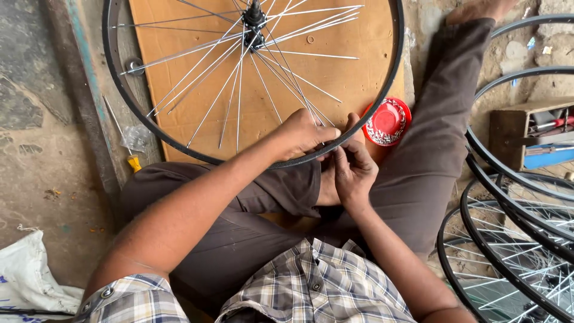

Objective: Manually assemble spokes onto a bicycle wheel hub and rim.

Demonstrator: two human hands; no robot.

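A black bicycle wheel rim (161, 128) with thin silver spokes (230, 98) and a dark hub (254, 18) lies over a brown board (335, 72) in front of my crossed legs. My left hand (302, 134) grips the near edge of the rim, fingers curled over a spoke end. My right hand (354, 169) is just below the rim, fingertips pinched at the same spot; a small part may be between them, too small to tell.
A red plastic dish (388, 122) with small metal pieces sits right of the rim. Several other spoked wheels (514, 239) are stacked at the right beside a wooden tool box (526, 128). A yellow-handled screwdriver (133, 160) lies at left, a white sack (30, 275) at bottom left.
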